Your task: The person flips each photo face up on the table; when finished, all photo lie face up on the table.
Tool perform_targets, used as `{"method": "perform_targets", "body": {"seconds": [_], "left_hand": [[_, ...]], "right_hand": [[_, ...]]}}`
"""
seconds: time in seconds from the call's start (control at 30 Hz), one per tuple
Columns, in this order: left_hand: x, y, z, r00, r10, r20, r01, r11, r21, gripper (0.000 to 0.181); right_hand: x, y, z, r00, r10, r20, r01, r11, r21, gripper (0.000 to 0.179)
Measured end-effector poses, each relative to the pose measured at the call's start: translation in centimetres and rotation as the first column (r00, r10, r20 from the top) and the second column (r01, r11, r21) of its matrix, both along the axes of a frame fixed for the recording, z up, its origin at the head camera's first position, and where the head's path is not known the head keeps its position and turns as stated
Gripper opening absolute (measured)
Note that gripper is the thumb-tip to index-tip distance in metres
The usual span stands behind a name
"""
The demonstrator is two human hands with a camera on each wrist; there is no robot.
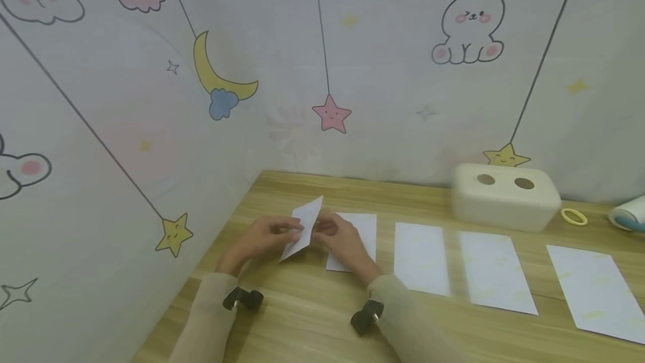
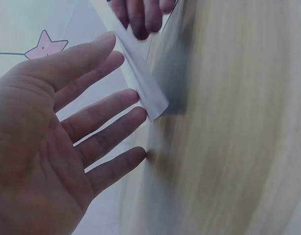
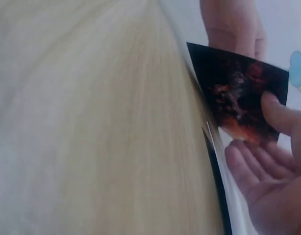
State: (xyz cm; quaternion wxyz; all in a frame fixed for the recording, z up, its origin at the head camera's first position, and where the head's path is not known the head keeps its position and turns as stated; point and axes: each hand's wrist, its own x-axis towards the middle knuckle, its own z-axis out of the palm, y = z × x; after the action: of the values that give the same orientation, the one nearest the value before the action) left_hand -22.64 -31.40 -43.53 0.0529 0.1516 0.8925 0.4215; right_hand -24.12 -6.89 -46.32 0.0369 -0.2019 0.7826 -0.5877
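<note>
Above the left part of the table, both hands meet at a card (image 1: pixel 308 210) standing tilted on edge. Its plain white back faces the left hand. The other face carries a dark picture with red and orange patches, visible on the card (image 3: pixel 234 83) in the right wrist view. My right hand (image 1: pixel 350 245) holds it, thumb on the picture face and fingers at the lower edge. My left hand (image 1: pixel 264 237) touches the white back with mostly straight, spread fingertips, as the left wrist view shows. A white sheet (image 1: pixel 364 234) lies just beyond the right hand, partly covered by it.
Several more white sheets (image 1: pixel 420 256) lie in a row to the right. A cream box with two round holes (image 1: pixel 504 200) stands at the back, beside a yellow ring (image 1: pixel 574 217) and a white-and-blue roll-like object (image 1: pixel 630 214). Printed walls (image 1: pixel 282 139) border the wooden table (image 1: pixel 287 307).
</note>
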Motion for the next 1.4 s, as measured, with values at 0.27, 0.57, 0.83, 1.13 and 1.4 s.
{"method": "perform_targets", "body": {"seconds": [0.27, 0.57, 0.83, 1.13, 1.4], "left_hand": [[-0.2, 0.7, -0.1, 0.997, 0.058, -0.047, -0.055, 0.997, 0.047, 0.023], [-0.3, 1.9, 0.4, 0.991, 0.086, -0.097, -0.08, 0.994, 0.072, 0.021], [-0.7, 2.8, 0.5, 0.992, 0.125, -0.012, -0.12, 0.972, 0.201, 0.028], [-0.5, 3.3, 0.9, 0.991, 0.129, 0.043, -0.136, 0.952, 0.274, 0.038], [-0.1, 2.9, 1.1, 0.992, 0.119, 0.034, -0.124, 0.947, 0.295, 0.035]], "right_hand": [[0.1, -0.2, -0.2, 0.993, 0.119, -0.01, -0.12, 0.99, -0.081, 0.048], [0.1, -0.2, -0.3, 0.984, 0.178, 0.012, -0.172, 0.965, -0.196, 0.058], [0.2, 0.0, 0.0, 0.982, 0.183, 0.039, -0.169, 0.957, -0.236, 0.062], [0.4, -0.1, 0.0, 0.988, 0.155, 0.026, -0.145, 0.964, -0.224, 0.06], [0.8, -0.4, 0.2, 0.99, 0.143, 0.016, -0.138, 0.974, -0.178, 0.062]]}}
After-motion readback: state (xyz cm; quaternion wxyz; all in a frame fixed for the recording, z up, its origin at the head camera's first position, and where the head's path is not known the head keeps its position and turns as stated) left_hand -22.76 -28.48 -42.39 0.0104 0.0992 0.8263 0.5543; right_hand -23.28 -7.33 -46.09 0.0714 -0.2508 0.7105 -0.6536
